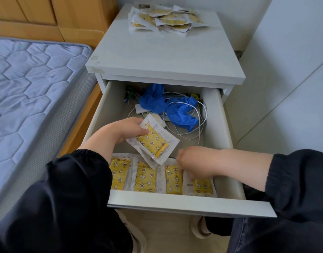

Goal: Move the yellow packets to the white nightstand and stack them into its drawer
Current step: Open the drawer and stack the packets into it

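While the left hand (128, 131) pinched spare packets (154, 143) and the right hand (192, 164) curled onto the end packet (203, 187), I feared slippage; shallow thumb grip.

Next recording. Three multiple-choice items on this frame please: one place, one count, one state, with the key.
1. Where is the packet pile? A. on a chair B. in a basket C. on the nightstand top
2. How many packets form the row at the front of the drawer? A. four B. one C. nine
3. The left hand: A. lies flat and empty B. grips a yellow packet over the drawer C. pulls a handle

1 C, it lies near the top's back edge; 2 A, four lie side by side; 3 B, fingers curl over its edge.
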Demonstrator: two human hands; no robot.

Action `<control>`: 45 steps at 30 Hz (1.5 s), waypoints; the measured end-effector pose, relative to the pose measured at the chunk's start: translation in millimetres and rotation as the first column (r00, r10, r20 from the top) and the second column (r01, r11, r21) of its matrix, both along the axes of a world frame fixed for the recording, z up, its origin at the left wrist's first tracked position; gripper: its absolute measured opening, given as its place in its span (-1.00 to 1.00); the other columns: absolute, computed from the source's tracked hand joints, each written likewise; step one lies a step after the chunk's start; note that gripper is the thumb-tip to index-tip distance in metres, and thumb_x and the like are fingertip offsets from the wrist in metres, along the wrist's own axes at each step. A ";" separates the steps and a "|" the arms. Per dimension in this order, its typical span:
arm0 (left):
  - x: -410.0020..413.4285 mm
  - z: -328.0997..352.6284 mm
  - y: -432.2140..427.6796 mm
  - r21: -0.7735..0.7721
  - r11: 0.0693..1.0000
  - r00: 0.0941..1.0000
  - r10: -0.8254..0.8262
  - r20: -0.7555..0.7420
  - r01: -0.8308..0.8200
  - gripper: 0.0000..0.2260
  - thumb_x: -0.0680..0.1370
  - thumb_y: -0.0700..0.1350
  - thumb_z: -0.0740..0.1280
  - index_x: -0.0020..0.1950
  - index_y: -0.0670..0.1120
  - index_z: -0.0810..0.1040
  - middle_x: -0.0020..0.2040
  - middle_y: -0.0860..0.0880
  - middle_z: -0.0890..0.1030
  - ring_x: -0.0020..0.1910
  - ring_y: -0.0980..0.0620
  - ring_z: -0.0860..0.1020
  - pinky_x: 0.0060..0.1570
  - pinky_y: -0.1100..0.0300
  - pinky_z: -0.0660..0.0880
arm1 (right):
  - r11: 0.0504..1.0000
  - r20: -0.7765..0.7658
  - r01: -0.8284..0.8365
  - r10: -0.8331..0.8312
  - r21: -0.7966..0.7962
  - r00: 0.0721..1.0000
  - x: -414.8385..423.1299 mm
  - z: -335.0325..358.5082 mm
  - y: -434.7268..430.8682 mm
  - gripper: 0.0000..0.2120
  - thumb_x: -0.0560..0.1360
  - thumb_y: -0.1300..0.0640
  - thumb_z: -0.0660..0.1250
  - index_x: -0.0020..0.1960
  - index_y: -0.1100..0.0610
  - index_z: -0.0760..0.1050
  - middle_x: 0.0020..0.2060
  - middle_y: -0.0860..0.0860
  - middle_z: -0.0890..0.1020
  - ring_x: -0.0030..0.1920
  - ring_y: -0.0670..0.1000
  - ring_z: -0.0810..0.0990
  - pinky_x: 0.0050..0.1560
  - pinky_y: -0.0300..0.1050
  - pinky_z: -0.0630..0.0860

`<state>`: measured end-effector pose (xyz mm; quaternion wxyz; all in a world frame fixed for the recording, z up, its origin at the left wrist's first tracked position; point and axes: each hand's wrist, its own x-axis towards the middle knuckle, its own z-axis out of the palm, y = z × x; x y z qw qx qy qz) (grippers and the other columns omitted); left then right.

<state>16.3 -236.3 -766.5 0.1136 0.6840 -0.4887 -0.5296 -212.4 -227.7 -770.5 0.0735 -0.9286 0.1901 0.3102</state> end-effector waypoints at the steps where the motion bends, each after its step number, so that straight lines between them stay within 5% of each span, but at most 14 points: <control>1: 0.1 0.7 0.3 -0.008 1.000 1.000 -0.003 -0.020 0.003 -0.84 0.60 -0.17 0.27 0.18 -0.05 0.52 0.07 -0.03 0.66 0.06 -0.01 0.63 0.20 0.00 0.51 | 0.985 0.099 0.160 -0.166 0.066 0.981 -2.2 5.2 -4.4 -0.70 0.46 0.09 0.38 0.20 0.05 0.55 0.14 0.01 0.49 0.13 0.05 0.50 0.15 -0.03 0.49; 3: -0.4 2.0 0.4 -0.039 0.999 0.998 0.012 -0.064 -0.014 -0.88 0.60 -0.18 0.27 0.10 -0.01 0.53 0.04 -0.02 0.67 0.01 0.01 0.65 0.12 0.04 0.55 | 0.891 0.339 0.418 -0.454 0.177 0.824 -4.9 16.4 -14.8 -0.65 0.46 0.06 0.41 0.23 0.03 0.51 0.16 -0.03 0.50 0.18 0.00 0.50 0.16 -0.15 0.44; 5: -1.9 4.8 0.9 -0.087 0.994 0.993 0.051 -0.103 -0.060 -0.89 0.60 -0.17 0.27 0.05 0.02 0.52 0.00 0.01 0.67 -0.03 0.04 0.65 0.01 0.11 0.57 | 0.691 0.497 0.628 -0.711 0.359 0.497 -4.9 22.5 -22.9 -0.47 0.45 0.02 0.43 0.36 0.08 0.37 0.24 -0.03 0.47 0.26 -0.01 0.46 0.19 -0.19 0.38; 8: -4.0 8.3 0.5 -0.147 0.978 0.976 0.124 -0.180 -0.151 -0.90 0.60 -0.16 0.27 0.05 0.02 0.52 0.00 0.02 0.66 -0.03 0.06 0.65 -0.02 0.14 0.57 | 0.186 0.236 0.617 -0.972 0.765 0.000 -1.2 26.1 -29.3 -0.33 0.44 0.02 0.44 0.45 0.14 0.23 0.20 -0.06 0.48 0.32 0.03 0.41 0.31 -0.08 0.31; 11: -9.6 10.8 0.3 -0.181 0.960 0.945 0.158 -0.285 -0.215 -0.83 0.60 -0.18 0.27 0.18 -0.06 0.51 0.06 -0.03 0.66 0.03 0.01 0.64 0.08 0.06 0.57 | -0.231 -0.202 0.336 -0.972 0.913 -0.119 5.4 22.1 -31.1 -0.62 0.49 0.07 0.39 0.26 0.16 0.46 0.06 0.02 0.63 0.21 0.08 0.51 0.35 0.00 0.29; 14: -16.7 12.7 1.2 -0.200 0.937 0.909 0.199 -0.365 -0.285 -0.78 0.61 -0.18 0.25 0.25 -0.09 0.48 0.08 -0.04 0.65 0.03 0.01 0.64 0.02 0.12 0.59 | -0.316 -0.286 0.198 -0.944 0.928 -0.167 17.0 18.7 -30.0 -0.69 0.49 0.16 0.38 0.23 0.15 0.48 0.09 0.12 0.63 0.08 0.09 0.59 0.19 0.00 0.45; 18: -20.0 14.8 3.8 -0.151 0.929 0.834 0.222 -0.505 -0.338 -0.77 0.61 -0.18 0.24 0.27 -0.07 0.47 0.10 -0.04 0.66 0.05 0.00 0.65 -0.01 0.12 0.61 | -0.283 -0.244 0.098 -0.925 0.954 -0.290 24.0 17.9 -35.8 -0.66 0.47 0.31 0.37 0.23 0.17 0.48 0.07 0.13 0.65 0.05 0.10 0.63 0.06 0.00 0.56; 25: -10.0 14.9 2.8 -0.193 0.971 0.866 0.026 -0.499 -0.141 -0.67 0.56 -0.23 0.32 0.30 0.01 0.45 0.17 -0.01 0.63 0.12 0.02 0.62 0.08 0.09 0.58 | -0.035 0.042 0.335 -0.974 0.941 -0.220 11.4 36.5 -59.0 -0.67 0.42 0.41 0.39 0.15 0.21 0.50 0.02 0.15 0.65 0.05 0.14 0.64 0.00 0.07 0.59; 28: 1.0 5.9 2.1 -0.168 0.957 0.966 -0.250 -0.067 0.237 -0.54 0.48 -0.16 0.44 0.35 0.07 0.42 0.18 0.08 0.60 0.17 0.07 0.57 0.17 0.11 0.50 | 0.053 0.060 0.462 -0.998 0.885 -0.001 -4.6 45.0 -72.5 -0.67 0.41 0.42 0.38 0.15 0.22 0.51 0.02 0.17 0.65 0.05 0.15 0.64 0.04 0.10 0.58; 30: 1.3 -6.3 4.0 0.053 0.879 0.853 -0.474 0.220 0.474 -0.43 0.44 -0.08 0.49 0.40 0.07 0.37 0.26 0.08 0.53 0.27 0.03 0.49 0.28 0.10 0.41 | 0.170 0.069 0.553 -0.977 0.815 0.200 -12.1 48.6 -73.1 -0.71 0.40 0.41 0.40 0.07 0.19 0.52 -0.01 0.15 0.66 0.02 0.13 0.65 0.04 0.07 0.59; 32: -6.5 -17.5 8.0 0.268 0.783 0.722 -0.622 0.303 0.562 -0.35 0.43 0.00 0.50 0.46 0.04 0.31 0.37 0.05 0.44 0.34 0.00 0.42 0.35 0.07 0.33 | 0.390 0.139 0.627 -0.901 0.675 0.410 -12.5 49.1 -65.6 -0.74 0.38 0.36 0.45 -0.03 0.11 0.51 -0.06 0.08 0.67 -0.04 0.05 0.67 0.00 -0.01 0.61; 35: -22.0 -27.9 9.6 0.330 0.711 0.633 -0.703 0.323 0.621 -0.29 0.40 0.08 0.50 0.48 0.03 0.28 0.42 0.05 0.38 0.37 -0.02 0.38 0.35 0.04 0.33 | 0.683 0.187 0.617 -0.715 0.391 0.673 -1.3 43.3 -43.8 -0.78 0.36 0.24 0.49 -0.10 0.07 0.49 -0.12 0.02 0.64 -0.13 -0.02 0.64 -0.12 -0.12 0.59; 39: -32.8 -37.1 8.7 0.363 0.654 0.517 -0.751 0.411 0.663 -0.20 0.34 0.12 0.54 0.48 0.02 0.25 0.39 0.01 0.39 0.35 -0.07 0.38 0.30 -0.02 0.36 | 0.770 0.058 0.561 -0.602 0.304 0.796 9.8 23.1 -23.8 -0.75 0.37 0.20 0.49 -0.16 0.00 0.43 -0.15 -0.02 0.58 -0.13 0.00 0.58 -0.16 -0.13 0.52; 45: -31.0 -37.0 9.0 0.367 0.638 0.491 -0.763 0.422 0.676 -0.18 0.32 0.06 0.57 0.47 0.03 0.23 0.36 0.01 0.40 0.32 -0.07 0.40 0.25 0.02 0.39 | 0.765 -0.018 0.596 -0.611 0.243 0.791 16.3 3.5 -13.6 -0.67 0.41 0.23 0.44 0.15 0.13 0.51 0.00 0.06 0.61 -0.02 0.06 0.61 -0.09 -0.09 0.57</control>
